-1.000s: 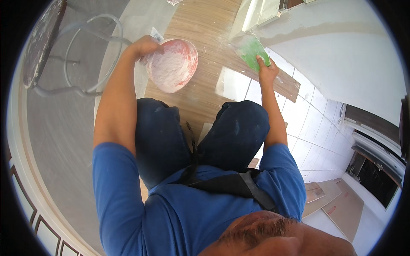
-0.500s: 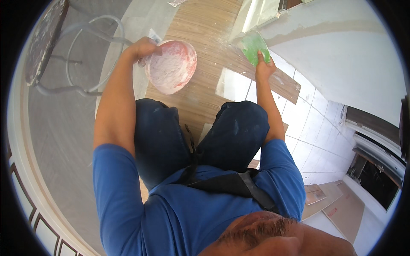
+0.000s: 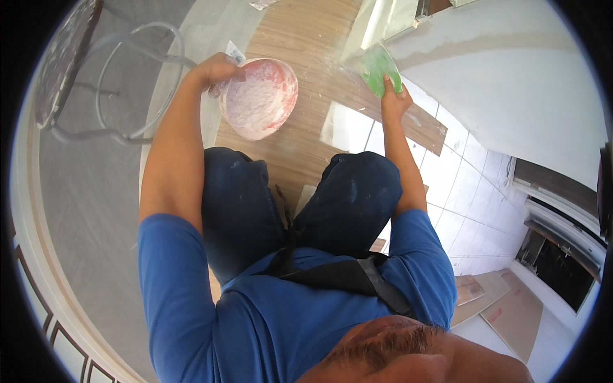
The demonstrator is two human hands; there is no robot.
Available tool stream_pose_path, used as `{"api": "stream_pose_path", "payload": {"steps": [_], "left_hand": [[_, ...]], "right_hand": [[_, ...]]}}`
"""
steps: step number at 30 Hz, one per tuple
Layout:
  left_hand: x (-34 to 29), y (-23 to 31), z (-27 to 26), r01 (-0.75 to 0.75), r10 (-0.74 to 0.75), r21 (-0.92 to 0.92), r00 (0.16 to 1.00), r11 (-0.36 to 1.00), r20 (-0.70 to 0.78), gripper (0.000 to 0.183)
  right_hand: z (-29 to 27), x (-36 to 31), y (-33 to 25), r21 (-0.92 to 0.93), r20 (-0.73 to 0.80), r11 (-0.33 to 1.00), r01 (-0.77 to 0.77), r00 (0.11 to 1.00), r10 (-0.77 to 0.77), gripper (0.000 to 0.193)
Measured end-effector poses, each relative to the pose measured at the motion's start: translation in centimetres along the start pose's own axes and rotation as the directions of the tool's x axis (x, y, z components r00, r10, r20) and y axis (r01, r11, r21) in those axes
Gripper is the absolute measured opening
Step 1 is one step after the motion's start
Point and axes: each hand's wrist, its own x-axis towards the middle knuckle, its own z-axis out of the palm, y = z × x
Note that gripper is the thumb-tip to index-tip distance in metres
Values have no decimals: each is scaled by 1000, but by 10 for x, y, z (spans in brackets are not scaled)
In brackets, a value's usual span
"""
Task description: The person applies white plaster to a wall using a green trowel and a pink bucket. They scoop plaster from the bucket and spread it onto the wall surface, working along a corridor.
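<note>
My left hand (image 3: pixel 221 71) grips the rim of a red-pink bowl (image 3: pixel 288 96), its thumb over the edge. White powdery or pasty filler (image 3: pixel 254 102) coats the inside of the bowl. To the right, my right hand (image 3: pixel 396 99) is closed round the near end of a green spreader (image 3: pixel 378 67) smeared with white. The spreader's blade is at the lower part of the white wall (image 3: pixel 485 83), where a greyish filler band (image 3: pixel 472 48) runs along. Whether the edge presses on the wall cannot be made out.
A stool (image 3: pixel 67 64) with a splattered seat and bent metal legs lies at the left. Wood-look planks (image 3: pixel 313 38) and white tiles (image 3: pixel 463 172) cover the floor. Brown boards (image 3: pixel 511 313) lie at the lower right, near a dark opening (image 3: pixel 559 271).
The bowl in my left hand has shifted slightly to the right. My right hand and the spreader have barely moved.
</note>
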Motion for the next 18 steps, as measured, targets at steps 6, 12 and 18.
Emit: {"api": "stream_pose_path", "payload": {"steps": [6,12,18], "left_hand": [[-10,7,-3,12,-11,42,1000,999,-17,41],[10,-13,2,-37,37,12,999,999,-1,44],[-5,-5,0,-19,18,-17,999,1000,-32,39]], "right_hand": [[3,-30,-3,145,-55,989,-38,997,47,23],[10,-13,1,-9,-10,1000,28,1000,-28,22],[9,-19,2,19,-58,1000,4,998,-3,22]]}}
